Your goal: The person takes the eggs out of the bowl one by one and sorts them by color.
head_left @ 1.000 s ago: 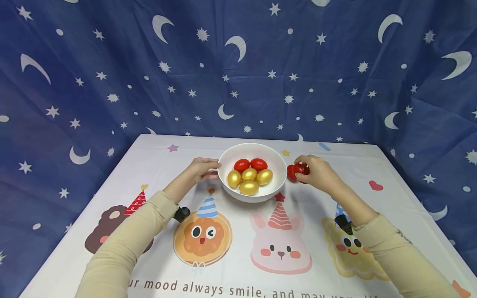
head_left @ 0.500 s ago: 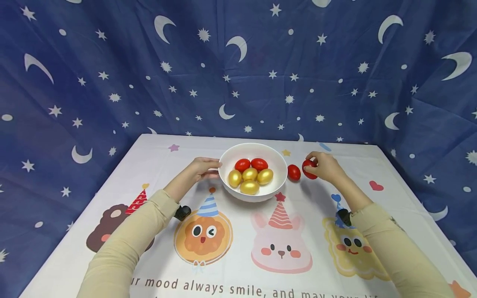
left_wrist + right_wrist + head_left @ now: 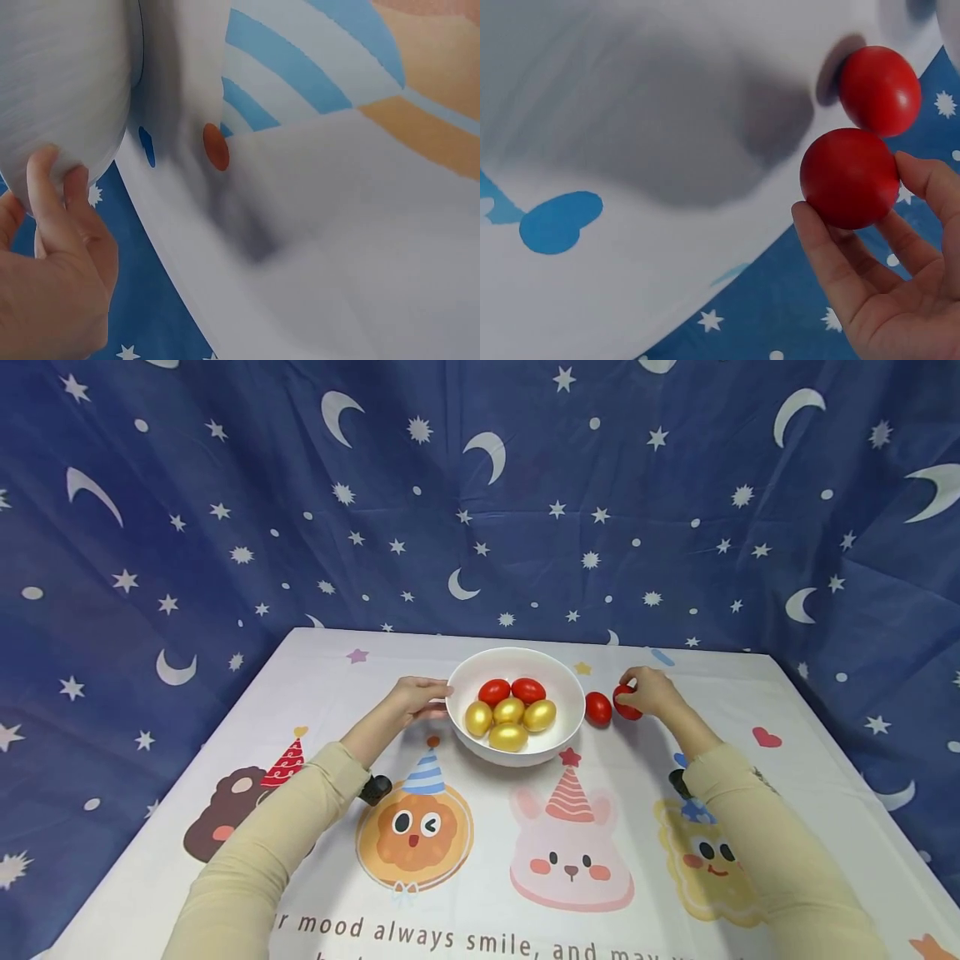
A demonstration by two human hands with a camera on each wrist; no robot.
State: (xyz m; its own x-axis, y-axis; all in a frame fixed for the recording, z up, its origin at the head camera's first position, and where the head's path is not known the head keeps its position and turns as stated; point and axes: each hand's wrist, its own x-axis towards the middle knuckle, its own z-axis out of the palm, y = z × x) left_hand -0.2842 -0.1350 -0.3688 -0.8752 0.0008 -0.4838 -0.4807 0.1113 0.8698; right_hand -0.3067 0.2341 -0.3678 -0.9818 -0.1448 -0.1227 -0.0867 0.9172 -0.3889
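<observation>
A white bowl (image 3: 517,755) holds two red eggs and several gold eggs (image 3: 507,737). At its left side my left hand (image 3: 414,697) grips the rim, and in the left wrist view its fingertips (image 3: 45,161) press the bowl's outer wall (image 3: 64,82). Right of the bowl, my right hand (image 3: 654,692) pinches a red egg (image 3: 626,702) between thumb and fingers. The right wrist view has this held egg (image 3: 849,178) at the fingertips. Another red egg (image 3: 598,709) rests on the cloth between the bowl and the held egg.
A white tablecloth (image 3: 487,835) printed with cartoon faces and lettering covers the table. Behind the table's far edge hangs a blue curtain (image 3: 405,602) with moons and stars. Black wrist devices (image 3: 376,790) show at both cuffs.
My right hand has drawn the held red egg rightward, away from the other red egg, leaving a small gap between them. My left hand stays at the bowl, and the head view has shifted slightly.
</observation>
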